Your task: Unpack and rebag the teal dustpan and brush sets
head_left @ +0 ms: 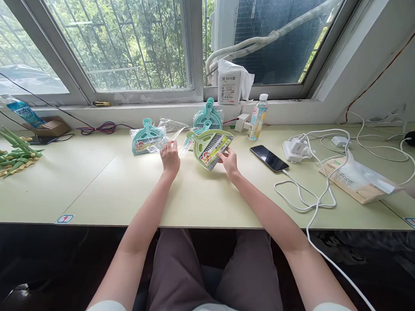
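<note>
Here the right hand (pixel 230 162) grips the near edge of a green dustpan (pixel 210 146), fingers closed on its printed label, the pan tilted up off the desk (pixel 198 197) with its handle pointing away toward the window. The left hand (pixel 170 157) sits just left of that grip, fingers pinched on a clear plastic wrapper (pixel 176 128) that trails away from it toward the sill. Just beyond the left hand, slightly to its left, a teal dustpan (pixel 147 138) lies flat in its bag. Behind the held pan, farther from the grip, another teal set (pixel 208 116) leans against the sill. To the right of the right hand, near but apart, a phone (pixel 269 158) lies face up; past it are a white charger (pixel 294 150) and loose cables (pixel 313 198). A bottle (pixel 257 117) stands beyond the phone by the sill. A tissue pack (pixel 357 181) lies well to the right. Far left of both hands lie green sticks (pixel 9 156).
</note>
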Tool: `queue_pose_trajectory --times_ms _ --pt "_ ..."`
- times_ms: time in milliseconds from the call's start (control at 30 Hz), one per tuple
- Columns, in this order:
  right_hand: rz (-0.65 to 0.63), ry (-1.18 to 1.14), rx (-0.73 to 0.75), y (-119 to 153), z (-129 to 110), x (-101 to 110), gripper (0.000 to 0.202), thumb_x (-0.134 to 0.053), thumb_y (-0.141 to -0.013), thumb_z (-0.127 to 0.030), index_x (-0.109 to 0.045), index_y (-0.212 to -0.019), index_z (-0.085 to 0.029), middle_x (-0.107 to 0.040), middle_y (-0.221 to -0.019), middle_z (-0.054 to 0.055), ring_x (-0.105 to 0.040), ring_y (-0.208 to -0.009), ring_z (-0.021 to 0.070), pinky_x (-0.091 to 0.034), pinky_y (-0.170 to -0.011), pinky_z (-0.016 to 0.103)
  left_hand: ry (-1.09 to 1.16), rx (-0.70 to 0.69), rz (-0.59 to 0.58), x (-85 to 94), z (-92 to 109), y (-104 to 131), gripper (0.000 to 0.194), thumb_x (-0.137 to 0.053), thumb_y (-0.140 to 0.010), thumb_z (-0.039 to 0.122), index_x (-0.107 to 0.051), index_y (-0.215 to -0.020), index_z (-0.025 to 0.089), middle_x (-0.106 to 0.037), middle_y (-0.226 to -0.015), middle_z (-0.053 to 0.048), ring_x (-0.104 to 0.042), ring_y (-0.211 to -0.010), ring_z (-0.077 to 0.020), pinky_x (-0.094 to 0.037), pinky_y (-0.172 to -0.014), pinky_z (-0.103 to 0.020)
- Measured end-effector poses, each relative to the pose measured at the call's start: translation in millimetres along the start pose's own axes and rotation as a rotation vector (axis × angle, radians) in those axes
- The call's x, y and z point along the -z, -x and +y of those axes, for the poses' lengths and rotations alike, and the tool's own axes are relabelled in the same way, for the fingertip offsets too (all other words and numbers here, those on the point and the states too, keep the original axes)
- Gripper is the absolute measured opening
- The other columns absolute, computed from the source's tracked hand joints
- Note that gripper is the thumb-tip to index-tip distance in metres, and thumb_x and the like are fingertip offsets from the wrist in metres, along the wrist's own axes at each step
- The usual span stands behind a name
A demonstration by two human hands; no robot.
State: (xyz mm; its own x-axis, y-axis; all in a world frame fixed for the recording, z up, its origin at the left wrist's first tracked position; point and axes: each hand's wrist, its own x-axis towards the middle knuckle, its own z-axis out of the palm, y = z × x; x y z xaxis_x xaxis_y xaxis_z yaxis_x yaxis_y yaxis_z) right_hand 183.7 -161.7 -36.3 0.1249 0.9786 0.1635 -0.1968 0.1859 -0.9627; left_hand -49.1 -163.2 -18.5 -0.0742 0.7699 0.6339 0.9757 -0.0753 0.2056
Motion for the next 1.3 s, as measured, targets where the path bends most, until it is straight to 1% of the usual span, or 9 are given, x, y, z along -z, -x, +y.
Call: queue_pose_trajectory --times_ms 267,467,667,900,1000,1100,1167,1233,1300 --pt "-0.138 0.069 -0.022 9 -4 -9 0.024 -0.066 -0.078 -0.018 -0.060 -0.101 -0.018 -0.073 -0.086 0.004 -0.070 -0.073 0.0177 -0.061 -0.065 0.032 -0.059 -0.159 -0.030 -4.6 10 4 0.061 -0.033 -0.081 0.002 -0.046 -0.139 0.014 -0.054 -0.127 -0.017 -0.050 -0.117 -0.0313 -0.043 -0.090 -0.043" --pt "-0.136 0.143 -0.052 13 -3 -12 0.021 -0.065 -0.078 -0.015 -0.061 -0.099 -0.018 -0.072 -0.078 0.002 -0.065 -0.059 0.0133 -0.060 -0.057 0.028 -0.078 -0.288 -0.060 -3.1 20 9 0.057 -0.033 -0.085 0.006 -0.046 -0.139 0.015 -0.054 -0.128 -0.016 -0.052 -0.115 -0.0304 -0.043 -0.087 -0.042" --pt "-0.049 -0.048 -0.156 15 -7 -11 0.016 -0.062 -0.081 -0.011 -0.057 -0.096 -0.017 -0.073 -0.084 0.004 -0.070 -0.069 0.0164 -0.062 -0.074 0.038 0.014 -0.378 -0.093 -1.6 32 15 0.055 -0.034 -0.088 0.009 -0.044 -0.141 0.018 -0.054 -0.131 -0.015 -0.051 -0.117 -0.0284 -0.039 -0.093 -0.041" --pt "-0.066 -0.143 -0.147 12 -4 -8 0.017 -0.067 -0.079 -0.013 -0.058 -0.093 -0.017 -0.073 -0.082 0.003 -0.070 -0.072 0.0176 -0.060 -0.083 0.043 0.377 -0.440 -0.187 7.2 45 20 0.053 -0.041 -0.089 0.016 -0.042 -0.141 0.023 -0.052 -0.134 -0.011 -0.048 -0.123 -0.0269 -0.035 -0.102 -0.040" --pt "-0.074 -0.162 -0.121 10 -4 -8 0.019 -0.069 -0.079 -0.017 -0.058 -0.094 -0.018 -0.073 -0.085 0.004 -0.071 -0.075 0.0184 -0.060 -0.084 0.044 0.513 -0.314 -0.088 15.7 50 22 0.053 -0.045 -0.090 0.022 -0.037 -0.142 0.023 -0.047 -0.141 -0.011 -0.040 -0.131 -0.0265 -0.030 -0.110 -0.043" --pt "-0.077 -0.175 -0.094 10 -5 -9 0.022 -0.071 -0.078 -0.021 -0.057 -0.095 -0.018 -0.073 -0.088 0.004 -0.071 -0.078 0.0193 -0.059 -0.085 0.044 0.603 0.004 0.137 17.9 51 20 0.063 -0.051 -0.089 0.029 -0.024 -0.146 0.022 -0.030 -0.152 -0.013 -0.023 -0.143 -0.0261 -0.021 -0.115 -0.045" --pt "-0.088 -0.183 -0.074 11 -7 -9 0.025 -0.073 -0.077 -0.025 -0.057 -0.096 -0.018 -0.073 -0.090 0.005 -0.071 -0.082 0.0201 -0.059 -0.086 0.044 0.710 0.255 0.223 14.4 50 17 0.077 -0.055 -0.087 0.034 -0.011 -0.149 0.023 -0.014 -0.158 -0.014 -0.015 -0.146 -0.0254 -0.022 -0.116 -0.044" --pt "-0.106 -0.193 -0.062 12 -9 -9 0.028 -0.074 -0.076 -0.027 -0.057 -0.097 -0.019 -0.073 -0.091 0.005 -0.071 -0.084 0.0207 -0.059 -0.087 0.043 0.891 0.455 0.206 9.1 46 12 0.085 -0.058 -0.086 0.037 -0.002 -0.149 0.025 -0.005 -0.159 -0.014 -0.016 -0.147 -0.0248 -0.027 -0.115 -0.042" --pt "-0.124 -0.208 -0.059 13 -10 -9 0.030 -0.074 -0.075 -0.027 -0.058 -0.098 -0.019 -0.073 -0.091 0.005 -0.071 -0.085 0.0210 -0.059 -0.086 0.043 1.138 0.546 0.098 4.7 43 7 0.082 -0.058 -0.087 0.038 -0.006 -0.149 0.026 -0.012 -0.159 -0.013 -0.024 -0.144 -0.0240 -0.033 -0.112 -0.039"
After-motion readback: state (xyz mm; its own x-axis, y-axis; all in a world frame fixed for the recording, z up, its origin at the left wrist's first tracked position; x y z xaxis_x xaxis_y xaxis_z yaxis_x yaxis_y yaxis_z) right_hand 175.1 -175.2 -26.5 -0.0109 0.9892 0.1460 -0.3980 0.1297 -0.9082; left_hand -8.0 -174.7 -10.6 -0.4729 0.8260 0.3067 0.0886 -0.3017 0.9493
